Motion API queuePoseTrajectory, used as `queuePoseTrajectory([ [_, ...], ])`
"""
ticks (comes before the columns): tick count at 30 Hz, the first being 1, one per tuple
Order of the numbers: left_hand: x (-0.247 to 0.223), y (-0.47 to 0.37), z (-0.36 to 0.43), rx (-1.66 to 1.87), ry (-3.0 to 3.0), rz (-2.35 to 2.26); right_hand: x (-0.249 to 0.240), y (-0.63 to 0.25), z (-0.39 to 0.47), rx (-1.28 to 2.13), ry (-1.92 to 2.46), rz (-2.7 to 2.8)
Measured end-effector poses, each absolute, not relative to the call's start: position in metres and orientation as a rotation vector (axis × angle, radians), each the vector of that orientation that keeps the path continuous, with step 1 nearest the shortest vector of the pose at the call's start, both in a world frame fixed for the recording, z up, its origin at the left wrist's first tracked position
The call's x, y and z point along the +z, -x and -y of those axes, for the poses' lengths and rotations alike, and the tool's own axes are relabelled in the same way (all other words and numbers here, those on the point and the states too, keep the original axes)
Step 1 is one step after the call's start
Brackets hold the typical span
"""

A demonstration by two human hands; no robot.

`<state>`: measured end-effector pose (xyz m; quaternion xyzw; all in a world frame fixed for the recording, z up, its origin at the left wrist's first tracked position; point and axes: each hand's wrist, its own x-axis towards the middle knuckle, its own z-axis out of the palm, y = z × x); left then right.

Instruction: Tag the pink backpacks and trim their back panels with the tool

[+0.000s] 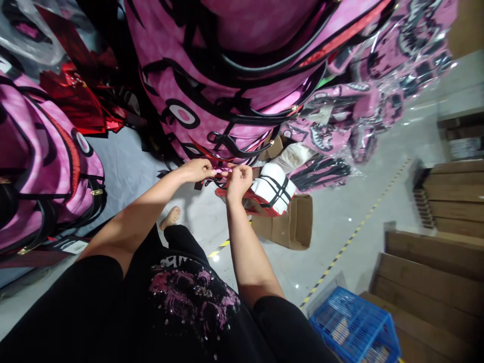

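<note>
My left hand and my right hand meet in front of a tall pile of pink bags with black trim. Fingers of both hands are pinched on a small pink strip that spans the short gap between them. Whether the strip is joined to the lowest bag, I cannot make out. Just right of my right hand is a white bundle tied with black cord, resting on something red.
More pink bags stand at the left, near red packaging. Plastic-wrapped pink bags lie to the right. An opened cardboard box, a blue crate and stacked brown cartons stand on the floor.
</note>
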<state>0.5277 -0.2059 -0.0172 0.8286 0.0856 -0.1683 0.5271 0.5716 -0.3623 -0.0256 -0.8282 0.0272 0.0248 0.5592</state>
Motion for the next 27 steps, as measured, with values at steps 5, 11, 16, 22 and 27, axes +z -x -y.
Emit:
queuePoseTrajectory([
  [5, -0.018, -0.5, 0.196, -0.366, -1.816, -0.011, -0.026, -0.569, 0.355, -0.014, 1.839, -0.136],
  [11, -0.035, -0.488, 0.206, -0.025, -1.783, -0.121, -0.021, -0.571, 0.358, -0.021, 1.809, -0.03],
  [16, -0.051, -0.489, 0.22, 0.168, -1.843, -0.25, -0.017, -0.57, 0.368, 0.108, 1.937, 0.266],
  [22, -0.058, -0.489, 0.227, 0.328, -1.956, -0.352, -0.011, -0.585, 0.377, 0.331, 1.987, 0.545],
  [27, -0.051, -0.488, 0.229, 0.385, -2.067, -0.311, -0.005, -0.597, 0.382, 0.432, 1.987, 0.67],
])
